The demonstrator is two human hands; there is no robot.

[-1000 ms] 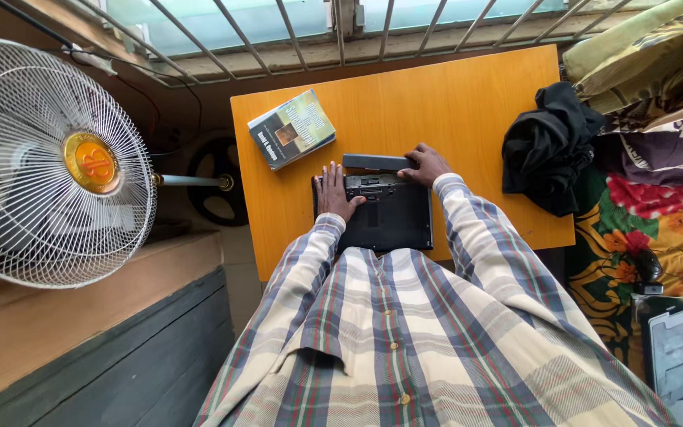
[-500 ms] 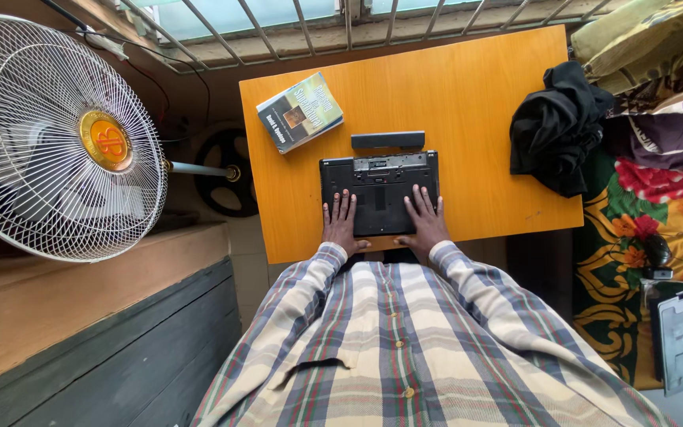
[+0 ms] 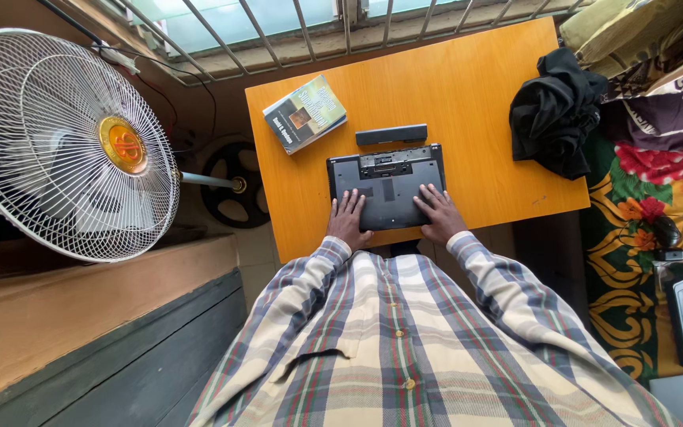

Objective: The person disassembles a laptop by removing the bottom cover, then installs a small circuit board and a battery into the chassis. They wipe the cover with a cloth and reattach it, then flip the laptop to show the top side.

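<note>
You had your left hand [image 3: 349,221] and right hand [image 3: 439,215] spread flat, gripping nothing, on the upturned laptop [image 3: 386,183] at the tabletop's [image 3: 476,95] near edge, its battery [image 3: 391,134] lying just beyond, likely awaiting careful refitting.

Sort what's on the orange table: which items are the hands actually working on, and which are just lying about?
In hand:
- dark grey laptop lying bottom-up, with the left hand and right hand flat on its near edge
- long black battery bar, just behind the laptop, apart from it

Lying about:
- paperback book
- crumpled black cloth
- white standing fan, beside the orange wooden table
</note>
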